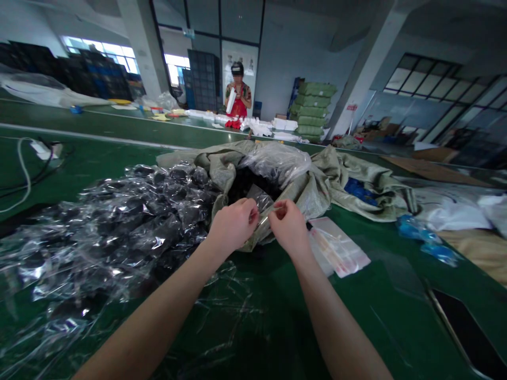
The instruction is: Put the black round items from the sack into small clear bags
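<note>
Plastic film (264,218) lies between left fingers (252,210) and right fingers (274,215), both pinching it.

The left hand (234,224) and right hand (291,227) are bare, like both slender forearms (158,312)

No text is showing legibly anywhere. Toward two o'clock, a small red sign (351,107) is hanging on a pale pillar (362,68), its white marks staying too small to read. Toward eleven o'clock, a little pale-green sign (189,33) is showing high up by the dark window frames, its marking blurring out. Near twelve o'clock, a white poster (250,59) is standing behind a person (238,97), carrying faint dark characters that are dissolving into smudges. Toward four o'clock, flat clear bags (341,248) are bearing reddish marks, equally unreadable.
</note>
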`<move>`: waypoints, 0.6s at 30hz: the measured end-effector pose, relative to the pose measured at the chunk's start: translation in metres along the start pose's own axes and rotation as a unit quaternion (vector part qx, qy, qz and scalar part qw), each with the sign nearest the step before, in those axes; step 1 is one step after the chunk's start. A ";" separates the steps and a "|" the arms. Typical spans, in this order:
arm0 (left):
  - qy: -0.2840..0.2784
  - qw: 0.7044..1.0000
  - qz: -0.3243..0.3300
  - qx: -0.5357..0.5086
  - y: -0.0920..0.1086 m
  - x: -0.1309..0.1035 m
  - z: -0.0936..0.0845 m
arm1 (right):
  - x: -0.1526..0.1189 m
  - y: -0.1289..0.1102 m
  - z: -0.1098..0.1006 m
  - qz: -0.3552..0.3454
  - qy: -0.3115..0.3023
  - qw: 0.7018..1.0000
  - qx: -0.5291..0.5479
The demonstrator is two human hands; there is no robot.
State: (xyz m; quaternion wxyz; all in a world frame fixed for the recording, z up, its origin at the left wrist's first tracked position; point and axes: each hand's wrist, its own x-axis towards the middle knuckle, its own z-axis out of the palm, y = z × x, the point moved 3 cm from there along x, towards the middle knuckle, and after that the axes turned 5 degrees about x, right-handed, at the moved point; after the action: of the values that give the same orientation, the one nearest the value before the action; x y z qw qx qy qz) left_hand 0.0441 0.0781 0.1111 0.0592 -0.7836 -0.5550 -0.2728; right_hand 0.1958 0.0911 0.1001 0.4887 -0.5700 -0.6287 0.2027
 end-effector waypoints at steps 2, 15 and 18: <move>0.017 0.999 -0.018 -0.025 -0.002 0.001 -0.002 | -0.001 -0.004 -0.005 -0.011 0.009 0.998 -0.065; 0.033 0.996 -0.030 -0.083 0.012 -0.011 -0.037 | -0.022 -0.040 -0.013 -0.055 -0.013 0.998 0.006; 0.061 0.997 -0.028 -0.049 0.014 -0.016 -0.045 | -0.028 -0.047 -0.015 -0.060 -0.001 0.998 0.002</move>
State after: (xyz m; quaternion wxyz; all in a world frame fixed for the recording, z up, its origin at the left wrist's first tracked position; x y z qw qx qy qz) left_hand 0.0364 0.0419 0.1447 0.0473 -0.7513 -0.5584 -0.3486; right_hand 0.1805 0.0483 0.1342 0.5005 -0.5303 -0.6616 0.1750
